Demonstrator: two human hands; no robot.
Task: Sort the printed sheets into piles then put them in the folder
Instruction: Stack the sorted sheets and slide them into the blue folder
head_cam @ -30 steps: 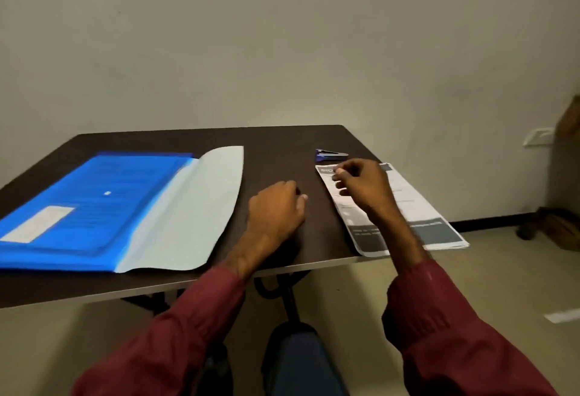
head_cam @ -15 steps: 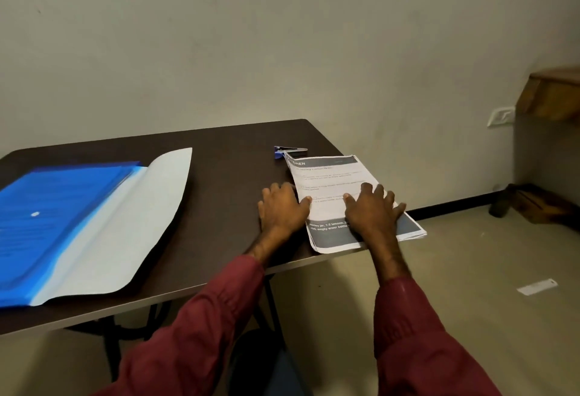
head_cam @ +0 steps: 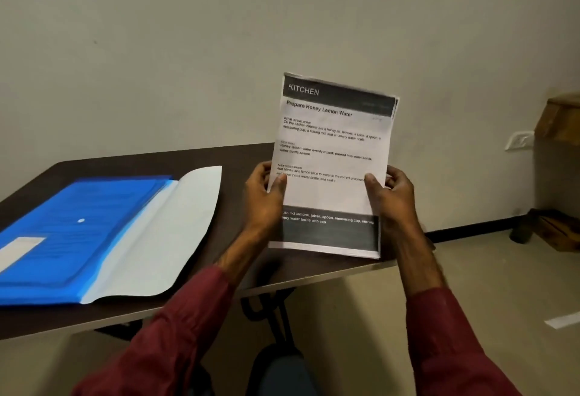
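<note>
1. Where the dark brown table (head_cam: 238,157) fills the left and middle of the head view, its top lies flat under a plain pale wall (head_cam: 282,19), and beige floor (head_cam: 470,286) shows to the right.
2. A black skirting (head_cam: 470,230) runs along the foot of the wall. A white wall socket (head_cam: 519,140) sits far right, a wooden ledge (head_cam: 561,119) just beside it at the edge, and another wooden piece (head_cam: 555,232) stands on the floor below.
3. The blue folder (head_cam: 94,232) lies open on the left of the table, with its pale flap (head_cam: 169,226) spread out to the right.
4. The printed sheets (head_cam: 332,160) are held upright over the right part of the table, well apart from the folder. The top page is headed "KITCHEN", and the edges of more pages show behind it.
5. The left hand (head_cam: 263,204) grips the stack's left edge and the right hand (head_cam: 395,198) its right edge, each with the thumb on the front and fingers curled behind.
6. The stack hides the table's far right corner and part of the wall. A white strip (head_cam: 565,320) lies on the floor at the right, and a black table frame (head_cam: 270,311) shows under the near edge between the maroon sleeves (head_cam: 175,333).
</note>
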